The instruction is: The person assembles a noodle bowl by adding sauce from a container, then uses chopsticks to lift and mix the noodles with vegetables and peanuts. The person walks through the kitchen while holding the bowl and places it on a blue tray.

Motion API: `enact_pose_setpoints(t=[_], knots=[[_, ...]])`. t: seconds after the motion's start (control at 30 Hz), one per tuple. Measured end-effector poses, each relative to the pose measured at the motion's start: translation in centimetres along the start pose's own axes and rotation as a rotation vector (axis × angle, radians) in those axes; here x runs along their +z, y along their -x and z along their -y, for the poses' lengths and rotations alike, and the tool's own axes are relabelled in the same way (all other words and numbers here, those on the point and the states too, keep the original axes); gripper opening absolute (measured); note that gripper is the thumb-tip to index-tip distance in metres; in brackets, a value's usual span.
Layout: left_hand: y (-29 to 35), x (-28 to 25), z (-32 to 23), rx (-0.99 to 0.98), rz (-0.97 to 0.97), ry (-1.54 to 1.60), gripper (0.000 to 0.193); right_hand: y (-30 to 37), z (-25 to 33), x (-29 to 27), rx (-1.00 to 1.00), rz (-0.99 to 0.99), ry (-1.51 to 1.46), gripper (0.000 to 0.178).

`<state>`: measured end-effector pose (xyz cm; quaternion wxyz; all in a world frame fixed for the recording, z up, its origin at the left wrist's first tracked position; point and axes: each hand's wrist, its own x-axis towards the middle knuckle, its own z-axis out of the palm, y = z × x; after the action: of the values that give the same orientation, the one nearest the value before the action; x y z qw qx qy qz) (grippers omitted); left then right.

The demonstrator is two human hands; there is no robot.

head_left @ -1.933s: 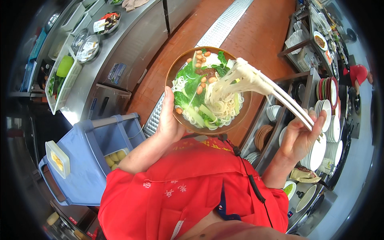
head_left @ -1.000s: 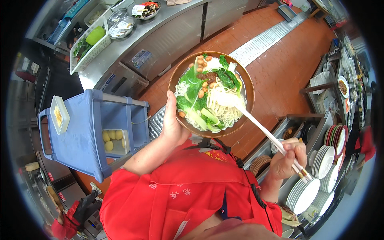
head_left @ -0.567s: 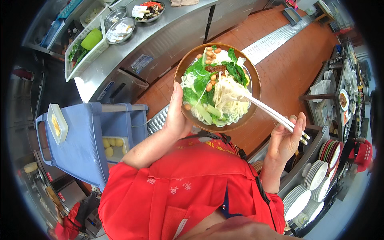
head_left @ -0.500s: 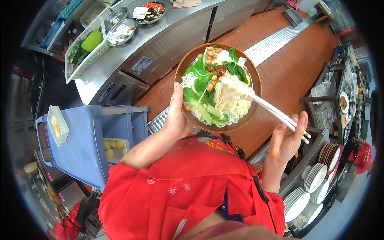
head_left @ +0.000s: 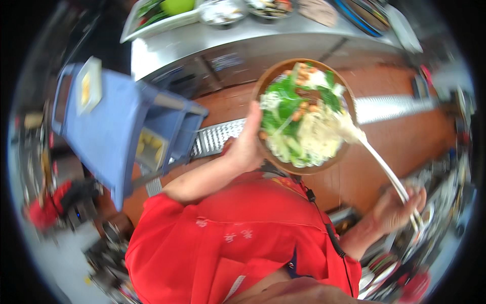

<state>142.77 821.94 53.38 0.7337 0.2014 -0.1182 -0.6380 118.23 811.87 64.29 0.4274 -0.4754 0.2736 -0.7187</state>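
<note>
My left hand (head_left: pixel 246 144) grips the near left rim of a brown bowl (head_left: pixel 267 80) held up in front of my chest. The bowl is full of white noodles, green leaves and orange-brown bits. My right hand (head_left: pixel 397 209), at the lower right, holds pale chopsticks (head_left: pixel 387 175). Their tips sit in a clump of noodles (head_left: pixel 347 129) at the bowl's right edge. The picture is blurred by motion.
A blue plastic cart (head_left: pixel 119 129) with a small tray on top stands at the left. A steel counter (head_left: pixel 243 33) with food containers runs across the top. The floor is reddish-brown with a metal drain grate (head_left: pixel 215 139). Stacked plates (head_left: pixel 385 276) blur at the lower right.
The view has swung, so the counter now lies across the top and the cart sits higher at the left. The bowl stays in my left hand, chopsticks still in the noodles.
</note>
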Motion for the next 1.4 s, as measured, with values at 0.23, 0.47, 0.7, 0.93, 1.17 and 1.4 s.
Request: enact_pose_setpoints(t=[0.23,0.47,0.7,0.93,1.17,1.4], knots=[[2.1,3.4,4.0,0.342,-0.122,0.200,0.065,-5.4,-0.1,-1.3,-0.289,0.864,0.164,0.031],[4.5,5.2,7.2,0.523,-0.416,0.134,0.075,-6.8,-3.9,-2.2,-0.361,1.135,0.018,0.025],[8.6,4.8,9.7,0.689,-0.478,0.174,0.070,-1.9,-4.9,-1.7,0.646,0.648,-0.155,0.024],[11.5,3.7,9.9,0.708,-0.461,0.209,0.066,2.1,-4.7,0.7,0.993,0.705,-0.150,0.022],[14.3,1.7,8.4,0.717,-0.487,0.143,0.069,4.1,-3.8,4.7,0.893,0.737,-0.314,0.024],[17.6,0.1,6.9,0.694,-0.434,0.170,0.069,6.3,-1.2,6.8,0.702,0.793,-0.347,0.024]])
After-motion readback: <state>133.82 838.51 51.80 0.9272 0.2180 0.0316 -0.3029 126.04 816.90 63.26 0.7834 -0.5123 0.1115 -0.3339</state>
